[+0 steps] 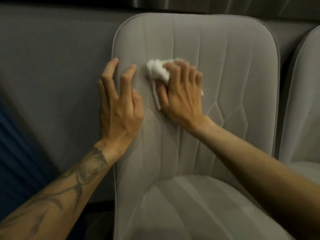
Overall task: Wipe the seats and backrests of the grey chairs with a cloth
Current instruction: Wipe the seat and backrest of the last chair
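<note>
— Where's the cloth (158, 71)?
— Bunched under the right hand (181, 94), fingers curled on it against the backrest (216, 66); soft, light, likely best held wadded; left hand (117, 108) braces, fingers spread.

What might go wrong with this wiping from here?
The cloth is bunched small under the right hand, so patches of the backrest may get missed. The left hand rests only at the backrest's left edge and might slip off under pressure.
</note>
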Motion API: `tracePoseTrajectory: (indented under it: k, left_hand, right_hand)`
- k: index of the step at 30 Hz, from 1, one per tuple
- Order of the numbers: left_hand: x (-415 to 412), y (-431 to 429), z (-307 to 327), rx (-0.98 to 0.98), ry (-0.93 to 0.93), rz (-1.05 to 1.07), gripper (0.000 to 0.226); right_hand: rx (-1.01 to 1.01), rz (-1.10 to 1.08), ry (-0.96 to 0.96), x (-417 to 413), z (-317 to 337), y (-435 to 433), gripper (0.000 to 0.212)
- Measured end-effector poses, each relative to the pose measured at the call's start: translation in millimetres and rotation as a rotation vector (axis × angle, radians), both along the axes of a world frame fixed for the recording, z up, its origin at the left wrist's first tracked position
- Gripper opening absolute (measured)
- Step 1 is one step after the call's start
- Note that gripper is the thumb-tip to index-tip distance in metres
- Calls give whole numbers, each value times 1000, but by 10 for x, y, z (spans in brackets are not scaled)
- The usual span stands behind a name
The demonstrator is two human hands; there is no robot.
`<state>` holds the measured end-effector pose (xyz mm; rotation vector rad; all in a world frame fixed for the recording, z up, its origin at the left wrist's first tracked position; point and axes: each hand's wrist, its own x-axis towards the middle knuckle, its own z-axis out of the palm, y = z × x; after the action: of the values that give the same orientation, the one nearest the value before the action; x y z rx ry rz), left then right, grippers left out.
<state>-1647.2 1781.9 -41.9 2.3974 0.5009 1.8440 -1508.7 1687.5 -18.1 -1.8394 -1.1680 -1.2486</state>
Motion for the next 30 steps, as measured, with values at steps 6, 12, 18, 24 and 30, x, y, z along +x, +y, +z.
tracePoseTrajectory:
  k: [6, 12, 18, 24, 30]
  left_hand:
    - [-1, 2, -3, 5, 12, 11, 48]
    - [-23, -24, 5, 0, 21, 15, 49]
    - [-6, -19, -6, 9, 16, 6, 48]
    - [-20, -11, -12, 7, 14, 8, 49]
    - [-30, -13, 2, -23, 4, -38, 48]
  right_hand:
    - [231, -95, 141, -131, -22, 248, 37]
    - [-59, -21, -68, 26, -155, -75, 36]
    - [337, -283, 120, 297, 379, 67, 38]
    - [-138, 3, -55, -51, -272, -123, 37]
    - [266, -133, 146, -5, 114, 191, 30]
